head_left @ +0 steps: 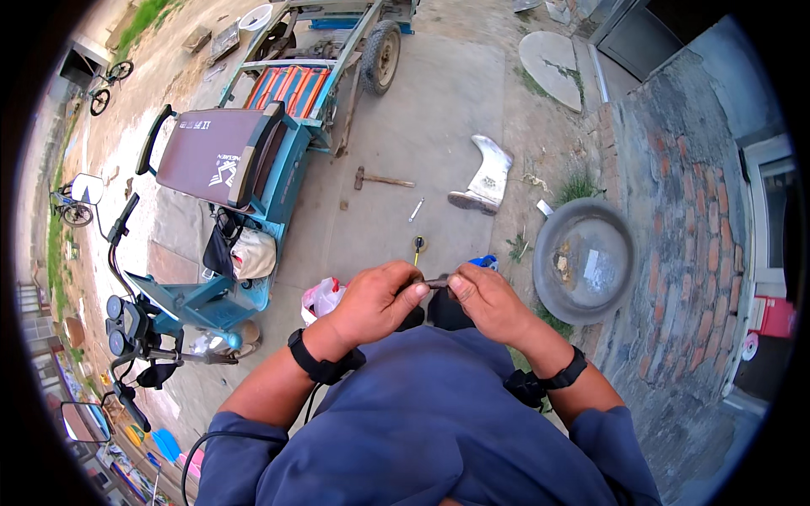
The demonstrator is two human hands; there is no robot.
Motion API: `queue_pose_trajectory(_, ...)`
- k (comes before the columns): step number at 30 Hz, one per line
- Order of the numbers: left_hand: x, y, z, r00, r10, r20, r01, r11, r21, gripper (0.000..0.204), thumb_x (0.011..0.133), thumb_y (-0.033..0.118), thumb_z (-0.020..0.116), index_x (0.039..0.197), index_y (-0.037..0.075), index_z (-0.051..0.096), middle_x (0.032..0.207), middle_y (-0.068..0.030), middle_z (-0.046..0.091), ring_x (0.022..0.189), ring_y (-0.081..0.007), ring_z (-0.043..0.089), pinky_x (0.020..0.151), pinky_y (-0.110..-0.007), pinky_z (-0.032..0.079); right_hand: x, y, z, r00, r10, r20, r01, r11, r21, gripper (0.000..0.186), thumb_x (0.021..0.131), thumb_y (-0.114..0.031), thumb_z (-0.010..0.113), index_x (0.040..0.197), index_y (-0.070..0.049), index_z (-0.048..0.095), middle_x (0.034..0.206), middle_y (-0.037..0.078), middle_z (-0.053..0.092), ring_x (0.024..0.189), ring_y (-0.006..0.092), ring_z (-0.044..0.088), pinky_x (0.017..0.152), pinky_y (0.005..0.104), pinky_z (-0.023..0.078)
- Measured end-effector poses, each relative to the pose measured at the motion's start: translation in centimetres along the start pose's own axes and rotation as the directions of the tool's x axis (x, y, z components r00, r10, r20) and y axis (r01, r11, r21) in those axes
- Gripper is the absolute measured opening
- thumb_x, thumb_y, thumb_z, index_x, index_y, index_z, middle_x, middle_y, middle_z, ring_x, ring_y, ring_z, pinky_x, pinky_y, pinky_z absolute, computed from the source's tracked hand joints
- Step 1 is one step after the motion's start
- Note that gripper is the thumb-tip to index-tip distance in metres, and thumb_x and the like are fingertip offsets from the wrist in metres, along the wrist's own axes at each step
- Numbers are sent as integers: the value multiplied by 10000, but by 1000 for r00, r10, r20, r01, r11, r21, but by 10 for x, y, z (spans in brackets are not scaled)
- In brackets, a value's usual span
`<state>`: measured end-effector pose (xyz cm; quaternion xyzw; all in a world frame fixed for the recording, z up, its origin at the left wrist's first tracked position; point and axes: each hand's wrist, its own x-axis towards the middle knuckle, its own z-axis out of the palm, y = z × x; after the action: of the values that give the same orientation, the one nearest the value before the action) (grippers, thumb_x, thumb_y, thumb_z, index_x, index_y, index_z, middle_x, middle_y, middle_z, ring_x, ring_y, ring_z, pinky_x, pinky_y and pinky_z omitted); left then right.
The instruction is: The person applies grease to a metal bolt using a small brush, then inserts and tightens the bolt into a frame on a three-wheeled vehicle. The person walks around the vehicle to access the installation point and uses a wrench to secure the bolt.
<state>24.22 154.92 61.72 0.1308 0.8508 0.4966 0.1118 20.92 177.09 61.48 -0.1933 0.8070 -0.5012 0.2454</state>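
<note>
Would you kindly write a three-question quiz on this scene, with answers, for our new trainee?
1. True or false: the left hand and the right hand both grip the dark piece.
2. Fill the gap: from left to right in the picture, the boot lies between the hammer and the round grey ____.
3. Choose one: the hammer's handle points toward
A. the vehicle
B. the boot
C. the hands

Key:
1. True.
2. Basin.
3. B.
</note>
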Motion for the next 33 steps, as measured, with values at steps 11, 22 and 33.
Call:
queue_pose_trajectory(11, 148, -27, -56, 944, -330, -19, 315, 917, -244, 255, 968, 272, 553, 929, 26, 609, 768, -134, 596, 699, -302, 583, 643, -368, 475, 175, 27, -92, 976, -140, 165, 143, 990, -10, 350, 1020, -321, 427, 862, -19, 505, 711, 123, 520, 634, 286, 524, 601, 388, 430)
queue_pose_trajectory(22, 332, -37, -93, 986, -31, -164, 87, 935, 345, 272, 920, 342, 598, 892, 73, 570, 812, -111, 578, 717, -331, 604, 612, -429, 478, 323, 41, -220, 717, 437, 543, -696, 477, 537, 379, 1035, -323, 381, 769, -73, 481, 585, -23, 383, 454, 92, 347, 424, 256, 285)
queue_pose_trajectory(33, 431, -98, -161, 924, -39, -382, 82, 992, 96, 221, 934, 271, 576, 924, 51, 564, 793, -137, 570, 708, -357, 585, 615, -425, 465, 466, 31, -259, 879, 215, 426, -367, 875, 315, 450, 1030, -420, 403, 794, -49, 496, 633, 2, 409, 521, 91, 373, 464, 258, 313)
